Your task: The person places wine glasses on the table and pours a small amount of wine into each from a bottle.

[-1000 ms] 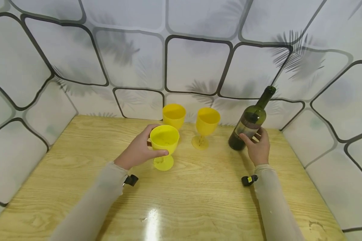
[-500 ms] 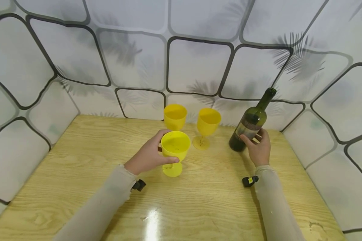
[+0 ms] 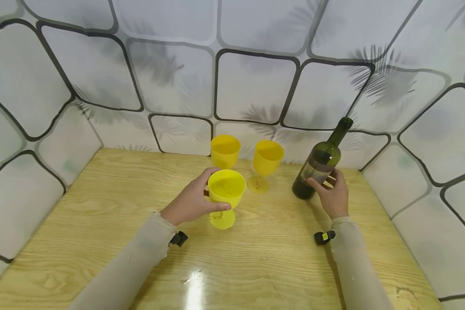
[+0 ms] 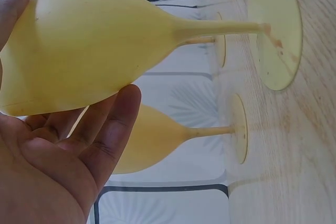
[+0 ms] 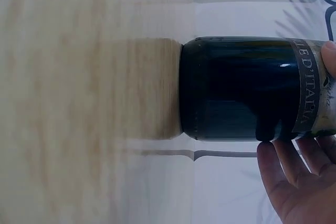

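The left hand (image 3: 190, 201) is curled round the bowl of the near goblet (image 3: 226, 189), just left of center in the head view, thumb on the near side and fingers behind. The left wrist view shows the fingers (image 4: 113, 129) lying against the bowl of that goblet (image 4: 89, 45). The goblet stands upright, its foot on the counter (image 3: 100, 206).

The right hand (image 3: 333, 196) grips the bottle (image 3: 318, 163) at right of center, thumb across the label and fingers wrapped behind. In the right wrist view the fingertips (image 5: 294, 153) sit at the label edge of the bottle (image 5: 236, 87), the thumb at the far right of the frame. The bottle is dark green, uncorked as far as can be seen, and leans with its neck toward the upper right. Its base looks to be on or just above the counter; I cannot tell which.

Two more goblets stand upright behind the near one, by the wall (image 3: 252, 82): the back goblet (image 3: 224, 150) directly above it in the frame, the middle goblet (image 3: 266, 161) between that and the bottle. Neither is touched. Both arms wear pale sleeves (image 3: 139, 258), each with a small black device at the wrist.
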The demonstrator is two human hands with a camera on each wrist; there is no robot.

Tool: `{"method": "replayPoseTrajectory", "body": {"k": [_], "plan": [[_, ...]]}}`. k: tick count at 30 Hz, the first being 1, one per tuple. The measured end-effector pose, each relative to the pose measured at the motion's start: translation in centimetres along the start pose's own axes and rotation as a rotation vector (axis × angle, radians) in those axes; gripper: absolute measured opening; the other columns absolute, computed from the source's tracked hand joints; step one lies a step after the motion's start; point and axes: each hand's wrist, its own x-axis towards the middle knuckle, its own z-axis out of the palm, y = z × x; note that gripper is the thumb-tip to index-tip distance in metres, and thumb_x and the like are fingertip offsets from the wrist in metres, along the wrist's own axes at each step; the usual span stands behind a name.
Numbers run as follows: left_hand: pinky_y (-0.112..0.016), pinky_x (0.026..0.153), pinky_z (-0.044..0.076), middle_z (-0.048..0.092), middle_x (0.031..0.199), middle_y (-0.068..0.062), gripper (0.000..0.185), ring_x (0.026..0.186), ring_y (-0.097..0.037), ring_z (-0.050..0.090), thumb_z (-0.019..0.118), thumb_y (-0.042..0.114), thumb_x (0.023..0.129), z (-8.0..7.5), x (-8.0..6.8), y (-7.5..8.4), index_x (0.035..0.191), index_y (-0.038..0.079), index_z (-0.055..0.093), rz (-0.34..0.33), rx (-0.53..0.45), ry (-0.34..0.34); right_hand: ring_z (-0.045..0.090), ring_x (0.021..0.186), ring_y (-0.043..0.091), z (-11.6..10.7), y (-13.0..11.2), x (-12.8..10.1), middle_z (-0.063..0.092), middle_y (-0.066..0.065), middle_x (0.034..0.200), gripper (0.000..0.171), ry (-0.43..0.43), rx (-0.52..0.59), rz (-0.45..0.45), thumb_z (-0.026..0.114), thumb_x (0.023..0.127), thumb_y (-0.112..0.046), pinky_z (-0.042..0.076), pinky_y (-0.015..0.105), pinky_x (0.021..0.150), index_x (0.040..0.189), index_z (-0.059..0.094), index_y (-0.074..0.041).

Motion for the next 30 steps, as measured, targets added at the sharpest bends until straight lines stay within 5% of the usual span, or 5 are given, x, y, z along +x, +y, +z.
{"method": "replayPoseTrajectory", "body": {"k": [9, 18, 25, 30], "plan": [[-0.046, 0.098, 0.052, 0.060, 0.131, 0.008, 0.085, 0.116, -0.017, 0.060, 0.091, 0.035, 0.081, 0.2, 0.1, -0.4, 0.149, 0.026, 0.042, 0.006, -0.016, -0.014, 0.053, 0.133, 0.035, -0.8, 0.8, -1.2, 0.048, 0.014, 0.147, 0.078, -0.078, -0.005, -0.046, 0.081, 0.093, -0.029, 0.052, 0.017, 0.095, 0.154, 0.039, -0.005], [-0.047, 0.099, 0.053, 0.060, 0.132, 0.008, 0.086, 0.115, -0.017, 0.060, 0.091, 0.038, 0.081, 0.1, 0.0, -0.4, 0.151, 0.029, 0.041, -0.005, -0.015, -0.017, 0.053, 0.132, 0.041, -1.7, 0.8, -2.0, 0.049, 0.016, 0.146, 0.078, -0.164, -0.080, -0.114, 0.079, 0.094, -0.031, 0.049, 0.055, 0.107, 0.155, 0.037, -0.005], [-0.049, 0.099, 0.052, 0.059, 0.132, 0.008, 0.086, 0.116, -0.018, 0.059, 0.090, 0.039, 0.081, 0.0, -0.1, -0.3, 0.151, 0.031, 0.040, 0.002, -0.009, -0.015, 0.051, 0.129, 0.037, -1.6, 0.2, -1.7, 0.046, 0.019, 0.141, 0.077, -0.184, -0.055, -0.141, 0.080, 0.094, -0.023, 0.045, 0.056, 0.109, 0.150, 0.034, 0.002], [-0.051, 0.098, 0.053, 0.060, 0.131, 0.007, 0.087, 0.115, -0.020, 0.061, 0.090, 0.041, 0.081, -0.2, -0.1, -0.1, 0.151, 0.032, 0.040, -0.015, -0.010, -0.020, 0.044, 0.140, 0.040, -1.8, -0.4, -1.5, 0.039, 0.017, 0.152, 0.084, -0.181, 0.016, -0.140, 0.078, 0.095, -0.021, 0.043, 0.051, 0.114, 0.159, 0.026, -0.006]]}}
